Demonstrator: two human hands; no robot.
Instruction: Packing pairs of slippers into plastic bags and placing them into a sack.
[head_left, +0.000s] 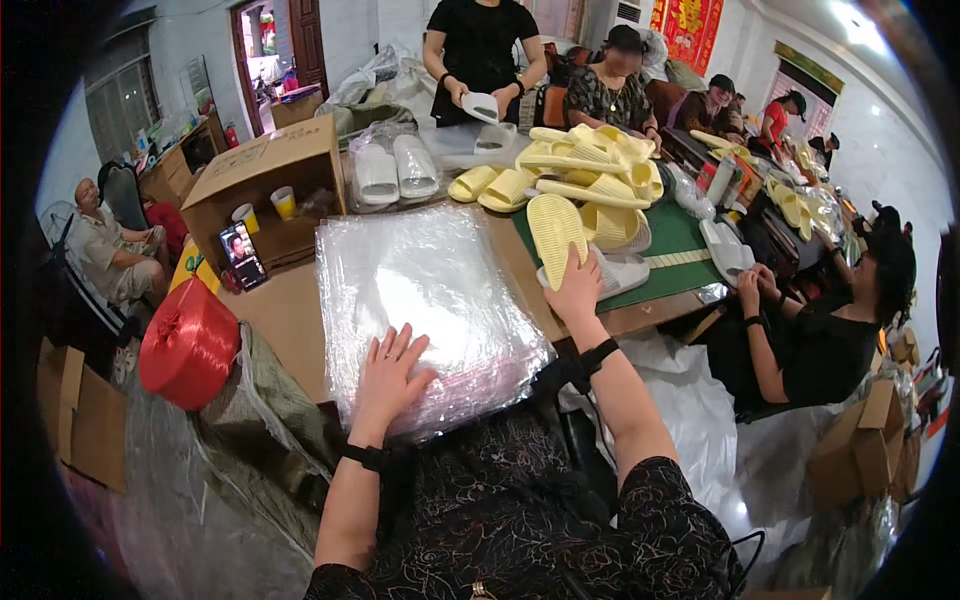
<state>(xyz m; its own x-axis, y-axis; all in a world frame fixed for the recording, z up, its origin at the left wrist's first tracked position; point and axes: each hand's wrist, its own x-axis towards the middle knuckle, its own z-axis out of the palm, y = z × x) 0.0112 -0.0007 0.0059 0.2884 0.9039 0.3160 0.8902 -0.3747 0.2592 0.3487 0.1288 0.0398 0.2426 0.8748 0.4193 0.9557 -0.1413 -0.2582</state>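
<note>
A thick stack of clear plastic bags (430, 300) lies on the brown table (285, 315) in front of me. My left hand (388, 378) rests flat on the near edge of the stack, fingers spread. My right hand (577, 287) grips the heel of a pale yellow slipper (555, 232) lying sole up on the green mat (680, 240). Beside it sits a white slipper (618, 275). Behind them rises a heap of yellow slippers (590, 165).
An open cardboard box (262, 185) with paper cups and a phone (243, 256) stands at the left. A red twine spool (188, 343) sits by the table corner. Bagged white slippers (395, 170) lie farther back. Several people work around the table.
</note>
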